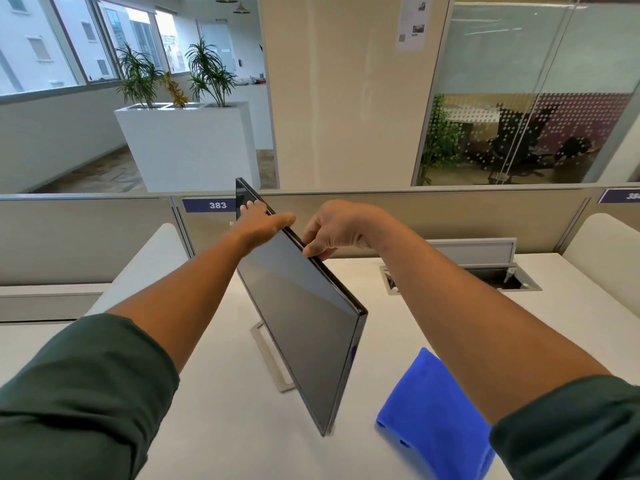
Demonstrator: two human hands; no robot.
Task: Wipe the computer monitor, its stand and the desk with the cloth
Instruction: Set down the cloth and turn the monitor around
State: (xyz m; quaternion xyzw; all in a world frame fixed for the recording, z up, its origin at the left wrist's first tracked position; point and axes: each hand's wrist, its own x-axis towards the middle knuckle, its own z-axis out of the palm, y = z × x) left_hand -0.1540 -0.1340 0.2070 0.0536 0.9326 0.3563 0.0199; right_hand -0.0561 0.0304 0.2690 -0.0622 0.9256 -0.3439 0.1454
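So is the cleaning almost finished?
Can't tell what's already wiped. Right now both hands, left hand and right hand, hold the monitor by its top edge, turning it. The blue cloth lies unused on the desk, so wiping seems left.

"383" on purple partition label [210, 205]
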